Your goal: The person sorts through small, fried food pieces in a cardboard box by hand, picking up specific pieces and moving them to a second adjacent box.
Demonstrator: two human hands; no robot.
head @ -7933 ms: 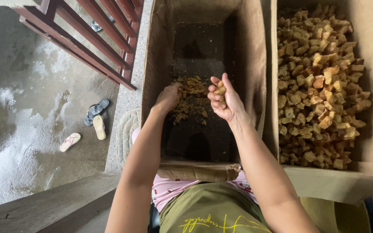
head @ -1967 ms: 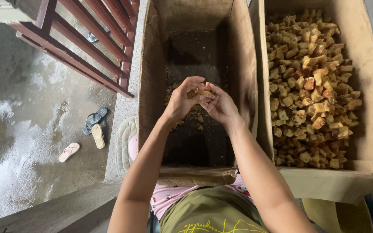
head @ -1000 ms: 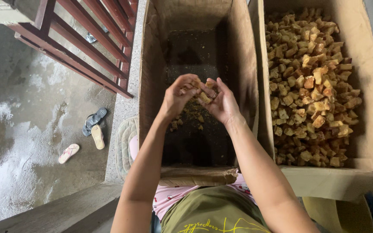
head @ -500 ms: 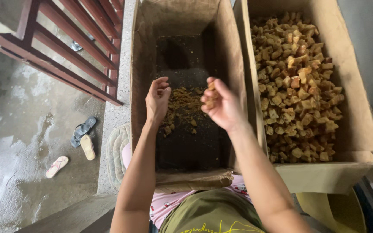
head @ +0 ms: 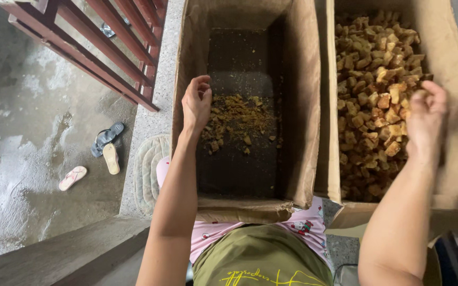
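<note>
Over the left-hand cardboard box, the left hand hangs with its back to the camera, the forearm running straight up from the bottom edge of the view and the wrist nearly in line with it. Its fingers are curled loosely inward toward the palm, close together, and whether anything sits inside them cannot be told from this angle. Just beside that hand, on the dark floor of the box, lies a small heap of brown crumbs with a few loose bits scattered around it. The right arm reaches out to the side and up, the elbow bent outward, so that the right hand is over the right-hand cardboard box, well apart from the left hand. This hand is slightly blurred; its fingers are bunched and bent downward toward the pile, knuckles up, and it cannot be told whether they grip a piece or only touch the heap. The right box is filled with golden-brown chunks, heaped from wall to wall. The two boxes stand side by side, their walls touching. Below them are the person's olive shirt and pink patterned cloth. To the left, a red railing crosses a wet concrete floor where sandals lie.
</note>
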